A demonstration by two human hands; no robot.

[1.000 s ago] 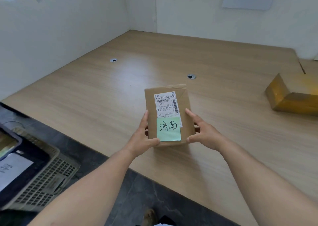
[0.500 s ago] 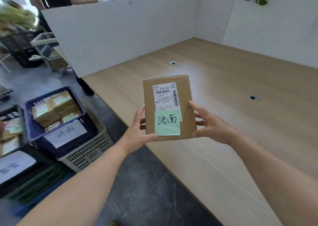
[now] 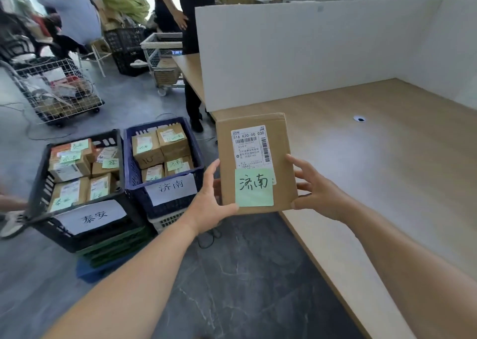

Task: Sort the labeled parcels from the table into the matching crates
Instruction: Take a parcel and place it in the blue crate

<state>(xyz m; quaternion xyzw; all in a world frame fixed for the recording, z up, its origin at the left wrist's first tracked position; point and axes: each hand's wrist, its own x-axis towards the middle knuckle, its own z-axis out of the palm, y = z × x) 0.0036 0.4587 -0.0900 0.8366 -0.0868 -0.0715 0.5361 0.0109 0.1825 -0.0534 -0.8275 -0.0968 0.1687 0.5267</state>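
Change: half a second ago the view caught only the blue crate whole. Now both crates show in full, and the parcel stays in the same two-handed hold.
Parcel: flat brown cardboard parcel (image 3: 255,163), held in the air with its face to the camera, over the corner edge of the pale wooden surface (image 3: 387,171) and just right of the crates.
Left hand (image 3: 209,204): thumb on the front at the parcel's lower left, fingers curled behind it.
Right hand (image 3: 315,194): fingers spread along the right edge, thumb at the lower right corner.
White shipping label (image 3: 249,147): reads "516 K20-00 030" above barcodes; the small print is too fine to read.
Green sticky note (image 3: 254,187): handwritten "济南".
Dark blue plastic crate (image 3: 198,158): on the floor with brown parcels inside; its white paper sign (image 3: 171,187) reads "济南".
Black plastic crate (image 3: 42,184): just left of the blue one, also holding parcels; its paper sign (image 3: 93,217) reads "泰安".
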